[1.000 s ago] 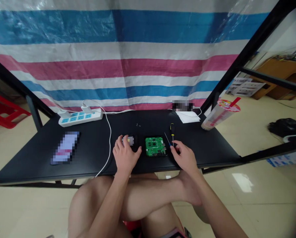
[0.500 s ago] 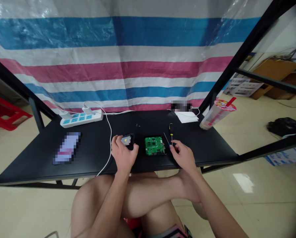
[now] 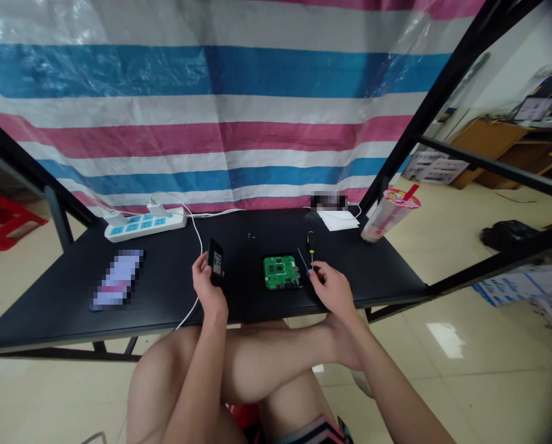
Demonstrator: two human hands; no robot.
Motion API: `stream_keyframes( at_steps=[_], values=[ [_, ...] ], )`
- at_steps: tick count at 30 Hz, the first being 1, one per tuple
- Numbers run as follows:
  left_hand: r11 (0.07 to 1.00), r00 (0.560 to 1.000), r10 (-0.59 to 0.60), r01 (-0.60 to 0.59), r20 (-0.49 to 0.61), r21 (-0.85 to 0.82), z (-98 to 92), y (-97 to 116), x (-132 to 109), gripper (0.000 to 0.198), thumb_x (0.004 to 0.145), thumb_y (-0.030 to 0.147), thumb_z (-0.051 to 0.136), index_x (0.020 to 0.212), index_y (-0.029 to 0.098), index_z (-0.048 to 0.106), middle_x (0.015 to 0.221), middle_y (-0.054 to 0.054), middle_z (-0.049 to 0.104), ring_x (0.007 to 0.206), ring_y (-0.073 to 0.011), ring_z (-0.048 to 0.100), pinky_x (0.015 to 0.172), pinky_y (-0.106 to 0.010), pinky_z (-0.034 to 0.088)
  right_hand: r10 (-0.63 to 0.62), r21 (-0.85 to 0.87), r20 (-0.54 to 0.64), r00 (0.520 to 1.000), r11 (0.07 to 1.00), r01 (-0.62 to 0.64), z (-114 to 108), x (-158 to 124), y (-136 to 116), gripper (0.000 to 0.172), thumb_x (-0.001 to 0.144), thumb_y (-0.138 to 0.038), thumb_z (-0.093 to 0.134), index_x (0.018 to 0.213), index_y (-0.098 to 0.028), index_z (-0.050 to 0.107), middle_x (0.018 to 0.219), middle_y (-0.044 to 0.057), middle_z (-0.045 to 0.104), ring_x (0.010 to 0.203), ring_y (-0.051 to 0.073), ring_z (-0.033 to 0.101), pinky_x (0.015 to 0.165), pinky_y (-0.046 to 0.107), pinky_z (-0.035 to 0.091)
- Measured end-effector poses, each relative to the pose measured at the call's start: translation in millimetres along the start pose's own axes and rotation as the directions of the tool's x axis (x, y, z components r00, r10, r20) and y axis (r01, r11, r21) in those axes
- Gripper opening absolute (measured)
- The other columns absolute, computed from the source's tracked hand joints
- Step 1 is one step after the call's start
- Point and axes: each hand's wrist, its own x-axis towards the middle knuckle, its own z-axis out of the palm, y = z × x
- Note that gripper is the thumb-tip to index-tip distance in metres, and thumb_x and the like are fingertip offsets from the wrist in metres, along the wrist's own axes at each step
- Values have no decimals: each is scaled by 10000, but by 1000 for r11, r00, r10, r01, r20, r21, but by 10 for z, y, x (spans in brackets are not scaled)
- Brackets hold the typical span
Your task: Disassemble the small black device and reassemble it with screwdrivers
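Note:
My left hand [image 3: 206,280] grips a square black plastic cover [image 3: 216,264], tilted up on edge above the table, a white label on the side facing right. To its right lies a green circuit board [image 3: 280,272], ports along its right and near edges. My right hand [image 3: 332,285] rests just right of the board, fingers closed on a thin screwdriver [image 3: 303,259] with a metal shaft and a blue part at the fingertips. Beyond them a yellow-and-black screwdriver [image 3: 309,242] lies with its shaft toward my fingers. Several tiny light pieces [image 3: 251,235] lie farther back.
On the black table [image 3: 164,290], a white power strip [image 3: 145,224] with plugs stands back left, above a blurred phone [image 3: 118,279]. A white cable [image 3: 198,243] runs past my left hand to the front edge. White paper [image 3: 338,220] and a drink cup [image 3: 389,216] stand back right.
My left hand has lifted and turned the black cover upright, so its labelled side shows instead of the metal plate inside. My right hand stays beside the board. The view has shifted slightly.

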Motion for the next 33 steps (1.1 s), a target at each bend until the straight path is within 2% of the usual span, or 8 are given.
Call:
stream_keyframes(
  at_steps=[4, 8, 11, 16, 24, 27, 30, 33],
  values=[
    [887, 942, -308, 336, 137, -316, 88, 93, -151, 482, 833, 542, 563, 1201, 243, 651, 1226, -106, 700, 1126, -299, 673, 853, -428, 576, -3, 1, -7, 1000, 1000, 3, 4, 4, 7, 334, 996, -437, 539, 1201, -250, 726, 738, 1, 682, 706, 195, 656, 698, 306, 440],
    [788, 867, -374, 484, 329, -379, 193, 199, -347, 476, 853, 524, 570, 1197, 220, 696, 1250, -135, 719, 1225, -346, 652, 917, -499, 573, -2, 3, -13, 1000, 1000, 3, -4, -1, -4, 337, 997, -440, 539, 1201, -248, 726, 743, 1, 685, 706, 190, 658, 697, 303, 440],
    [731, 826, -393, 547, 405, -407, 238, 212, -434, 507, 875, 533, 553, 1221, 199, 713, 1258, -158, 720, 1272, -371, 635, 922, -518, 579, -7, 2, -16, 1000, 1000, 7, -9, -2, -7, 339, 993, -442, 540, 1200, -251, 729, 745, 3, 690, 711, 192, 663, 695, 304, 437],
    [691, 794, -433, 596, 426, -409, 266, 191, -493, 551, 879, 516, 554, 1276, 164, 702, 1264, -181, 717, 1259, -388, 643, 908, -536, 590, -17, 3, -21, 1000, 1000, 17, -8, -5, -2, 350, 992, -441, 531, 1198, -241, 731, 743, 12, 692, 700, 199, 659, 693, 307, 449],
    [747, 821, -398, 549, 409, -375, 155, 117, -462, 575, 903, 577, 515, 1317, 215, 686, 1302, -165, 708, 1300, -389, 621, 912, -556, 590, -37, 15, -40, 999, 999, 37, -2, -12, 6, 335, 1002, -445, 542, 1189, -244, 734, 734, 8, 670, 693, 197, 639, 690, 310, 457],
    [758, 822, -375, 538, 427, -369, 134, 110, -456, 586, 905, 597, 521, 1310, 209, 691, 1290, -174, 710, 1296, -397, 620, 916, -569, 587, -45, 29, -128, 991, 998, 49, -43, -56, -18, 339, 1008, -420, 517, 1177, -214, 728, 836, 53, 694, 782, 216, 647, 775, 339, 514],
    [742, 808, -386, 559, 445, -370, 156, 132, -475, 587, 897, 589, 536, 1297, 188, 694, 1281, -183, 709, 1274, -398, 630, 919, -571, 584, -138, 45, -305, 942, 986, 159, -106, -150, -156, 273, 1016, -330, 506, 1131, -206, 721, 972, 103, 723, 922, 242, 657, 896, 392, 546],
    [686, 770, -448, 622, 455, -378, 189, 140, -514, 543, 890, 542, 556, 1266, 176, 695, 1294, -176, 704, 1252, -382, 641, 934, -554, 574, -333, 44, -267, 904, 933, 357, -125, -229, -451, 246, 994, -288, 582, 1195, -227, 709, 1103, 125, 717, 1036, 255, 670, 960, 420, 565]
  ],
)
